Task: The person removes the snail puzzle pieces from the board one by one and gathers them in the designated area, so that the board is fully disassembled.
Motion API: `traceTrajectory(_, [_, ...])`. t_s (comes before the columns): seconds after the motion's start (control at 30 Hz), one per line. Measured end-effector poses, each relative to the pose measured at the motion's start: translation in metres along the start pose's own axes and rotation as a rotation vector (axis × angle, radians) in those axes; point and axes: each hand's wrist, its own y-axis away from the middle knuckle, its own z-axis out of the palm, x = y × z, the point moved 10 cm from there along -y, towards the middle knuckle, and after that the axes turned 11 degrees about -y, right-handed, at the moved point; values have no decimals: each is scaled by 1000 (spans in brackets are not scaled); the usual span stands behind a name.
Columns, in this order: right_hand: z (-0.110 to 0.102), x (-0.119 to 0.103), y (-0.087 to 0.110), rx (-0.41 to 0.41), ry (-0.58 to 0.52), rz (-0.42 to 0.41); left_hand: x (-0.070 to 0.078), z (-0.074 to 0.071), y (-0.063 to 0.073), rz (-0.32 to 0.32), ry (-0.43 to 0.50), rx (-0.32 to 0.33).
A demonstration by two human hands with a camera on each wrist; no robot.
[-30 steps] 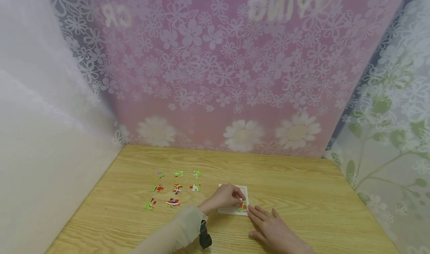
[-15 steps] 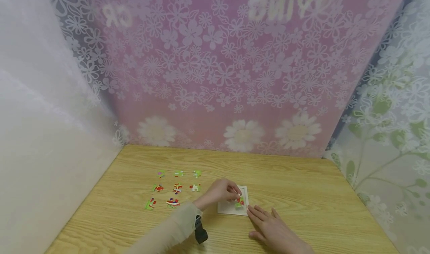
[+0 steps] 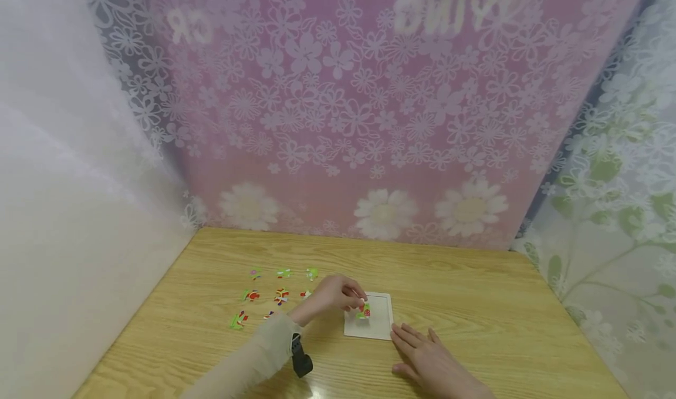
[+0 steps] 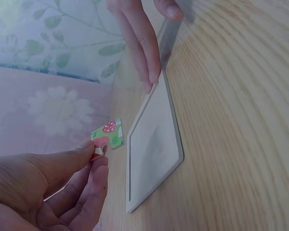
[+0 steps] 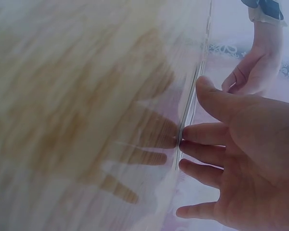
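Observation:
Between thumb and fingers my left hand (image 3: 334, 295) pinches a jigsaw puzzle piece (image 4: 109, 134), green with a red, white-dotted patch. The piece is held above the white puzzle tray (image 3: 376, 330), over its left part in the head view. In the left wrist view a gap shows between piece and tray. My right hand (image 3: 432, 357) lies with fingers extended at the tray's right front corner, fingertips touching its edge. From the right wrist view, the fingers (image 5: 202, 132) of that hand are straight and slightly spread, holding nothing.
Left of the tray, several loose puzzle pieces (image 3: 281, 296) lie in rows on the wooden table (image 3: 449, 281). My left forearm partly hides some of them. A flowered pink backdrop (image 3: 338, 123) stands behind the table, with pale side panels (image 3: 68, 211).
My left hand has lifted the puzzle piece from the tray's right side and carried it left across the tray. The right hand has stayed at the tray's corner.

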Motion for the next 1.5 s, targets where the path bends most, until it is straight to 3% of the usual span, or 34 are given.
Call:
traceTrajectory(0.43, [1,1,0,1,-15,13,-22,-13,9,9,41,8])
traceTrajectory(0.77, [1,0,0,17,5,-6,-41,-28,23,-10,15,11])
traceTrajectory(1.0, [1,-2,2,29,-1,-36,-54,-45,36,16,-37,38])
traceTrajectory(1.5, [-1,-2,2,33,8,-33,-77,-57,57,-11,-97,-29])
